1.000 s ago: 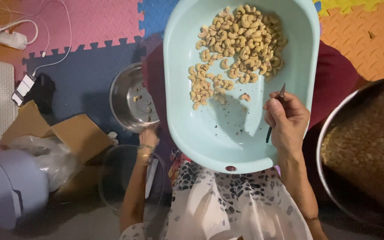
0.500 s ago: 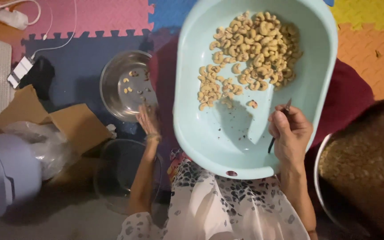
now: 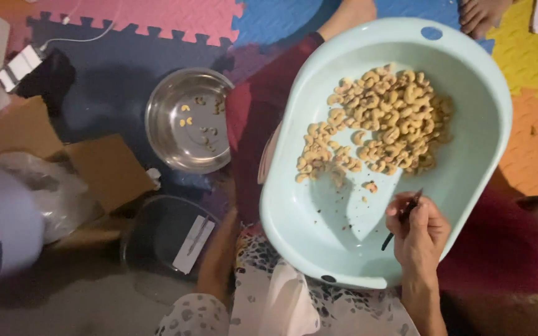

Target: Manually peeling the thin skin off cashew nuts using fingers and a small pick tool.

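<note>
Looking through the head view, the only one I've got: my right hand (image 3: 420, 233) is closed around a thin dark pick (image 3: 401, 219), tip pointing down into the pale blue tub (image 3: 468, 186) on my lap. My left hand (image 3: 222, 239) is down beside the tub's near-left rim; arm shows, fingers don't, so I can't tell if it's open or closed.

Progress, as I judge it: mostly still to do. Big heap of cashew kernels (image 3: 381, 127) sits in the far half of the tub, a couple of loose ones just below the heap near the pick. Steel bowl (image 3: 189, 119) on the floor left of the tub has only a handful of kernels in it. So few sorted, many left.

Floor is foam puzzle mat (image 3: 126, 62), dark blue here, pink at the far-left edge, orange and yellow at the right edge. Cardboard box (image 3: 104, 171) with a plastic bag at left, clear tub (image 3: 163, 239) near me. Dim indoor room, someone else's foot (image 3: 484, 14) at far edge.
</note>
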